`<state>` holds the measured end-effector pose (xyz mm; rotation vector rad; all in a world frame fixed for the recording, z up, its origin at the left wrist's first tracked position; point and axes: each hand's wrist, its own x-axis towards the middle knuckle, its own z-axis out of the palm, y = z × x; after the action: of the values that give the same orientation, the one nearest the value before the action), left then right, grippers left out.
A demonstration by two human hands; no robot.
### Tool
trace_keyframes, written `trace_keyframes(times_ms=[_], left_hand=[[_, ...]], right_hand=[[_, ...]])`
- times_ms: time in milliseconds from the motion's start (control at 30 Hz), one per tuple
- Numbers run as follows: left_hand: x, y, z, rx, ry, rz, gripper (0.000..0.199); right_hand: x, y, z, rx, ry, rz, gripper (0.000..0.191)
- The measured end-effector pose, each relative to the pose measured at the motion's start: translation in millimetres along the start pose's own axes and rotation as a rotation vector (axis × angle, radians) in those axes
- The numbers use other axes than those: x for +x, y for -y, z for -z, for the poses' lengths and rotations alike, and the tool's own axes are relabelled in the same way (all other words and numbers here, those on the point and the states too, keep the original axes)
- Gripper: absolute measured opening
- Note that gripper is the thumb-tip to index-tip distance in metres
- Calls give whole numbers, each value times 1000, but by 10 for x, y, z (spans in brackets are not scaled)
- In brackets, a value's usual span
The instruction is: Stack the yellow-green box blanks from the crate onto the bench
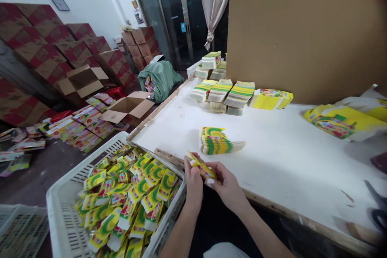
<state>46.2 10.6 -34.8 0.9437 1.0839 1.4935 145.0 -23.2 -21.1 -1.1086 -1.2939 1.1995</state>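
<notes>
Between my two hands is a small yellow printed carton, tilted, with a white flap showing at its lower end. My left hand grips its left side, thumb on top. At the other end, the fingers of my right hand close on it near the white flap. Just beyond my hands, a fanned stack of flat yellow-green cartons lies on the white tabletop. To my left stands a white plastic crate heaped with folded yellow cartons.
Bundled carton blanks and a yellow pack line the back of the table against a large cardboard sheet. Scissors lie at the right edge. Open cardboard boxes, a green sack and stacked boxes occupy the floor at left.
</notes>
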Motion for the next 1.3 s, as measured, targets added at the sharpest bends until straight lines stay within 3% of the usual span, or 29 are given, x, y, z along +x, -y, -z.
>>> trace_keyframes(times_ms=[133, 267, 333, 400, 467, 500, 600, 667, 700, 800, 900, 1033, 1100, 1200, 1300], left_hand=[[39, -37, 159, 145, 69, -90, 22], [94, -357, 252, 338, 153, -191, 30], [92, -573, 258, 498, 203, -328, 45], [72, -735, 237, 729, 310, -412, 76], [50, -794, 199, 913, 471, -377, 98], [41, -786, 179, 955, 539, -334, 96], [16, -678, 124, 982, 592, -254, 64], [-11, -599, 93, 1000, 542, -309, 58], [-27, -568, 79, 1010, 522, -368, 60], [-78, -505, 43, 1001, 555, -525, 64], [-120, -461, 27, 944, 664, -515, 69], [-154, -408, 29, 854, 644, -443, 61], [-151, -384, 34, 845, 610, -406, 51], [-112, -332, 44, 845, 621, -364, 42], [-62, -269, 47, 866, 648, -423, 40]], right_hand=[[75, 17, 211, -192, -49, 122, 33], [93, 53, 372, -576, -148, 359, 37], [96, 77, 405, -799, -217, 496, 35], [92, 105, 396, -941, -228, 637, 31], [79, 127, 358, -963, -192, 760, 31], [70, 130, 333, -935, -190, 797, 33], [49, 108, 267, -663, -359, 700, 52], [46, 83, 235, -325, -443, 496, 66], [47, 76, 221, -145, -427, 378, 66], [43, 90, 189, 256, -167, 38, 47], [26, 133, 176, 421, 43, -160, 39], [16, 132, 181, 481, 78, -196, 47], [12, 103, 184, 395, 60, -177, 50], [-13, 67, 190, 62, 39, 0, 50], [-35, 50, 209, -282, 102, 227, 58]])
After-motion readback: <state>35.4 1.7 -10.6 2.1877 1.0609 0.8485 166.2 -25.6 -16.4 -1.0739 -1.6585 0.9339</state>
